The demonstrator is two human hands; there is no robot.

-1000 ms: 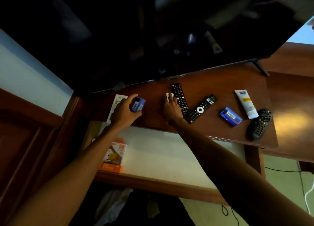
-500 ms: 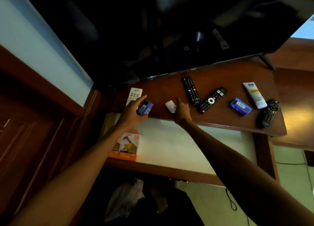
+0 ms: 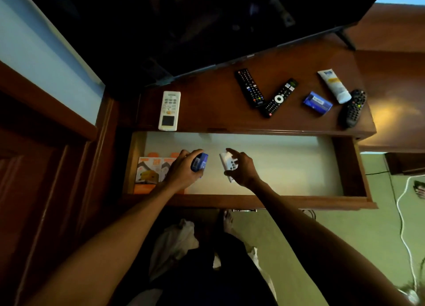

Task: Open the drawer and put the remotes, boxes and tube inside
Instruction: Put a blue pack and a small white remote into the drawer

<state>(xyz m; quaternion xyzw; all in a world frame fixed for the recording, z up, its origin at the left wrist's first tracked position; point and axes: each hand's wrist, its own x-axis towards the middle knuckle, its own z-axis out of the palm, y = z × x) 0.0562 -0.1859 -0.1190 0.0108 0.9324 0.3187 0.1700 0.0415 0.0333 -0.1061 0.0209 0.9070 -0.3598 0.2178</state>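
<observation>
Over the open drawer (image 3: 349, 167), pale-lined, the left hand (image 3: 181, 170) grips a small blue box (image 3: 199, 162) while the right hand (image 3: 241, 167) pinches a small white remote (image 3: 226, 165). Orange boxes (image 3: 149, 170) lie inside at left. On the wooden top (image 3: 207, 103) beneath a dark television (image 3: 184, 29) lie a white remote (image 3: 169, 110), three black remotes (image 3: 249, 88), another blue box (image 3: 317, 103) and a tube (image 3: 334, 85). The floor (image 3: 345, 236) is green.

Both forearms (image 3: 110, 243) are bare to the frame edge, with no sleeves, watch or rings showing. The left hand (image 3: 181, 170) and right hand (image 3: 241, 167) wear no gloves. Below, dark clothing (image 3: 220, 271) covers the legs, and one bare foot (image 3: 227, 220) shows.
</observation>
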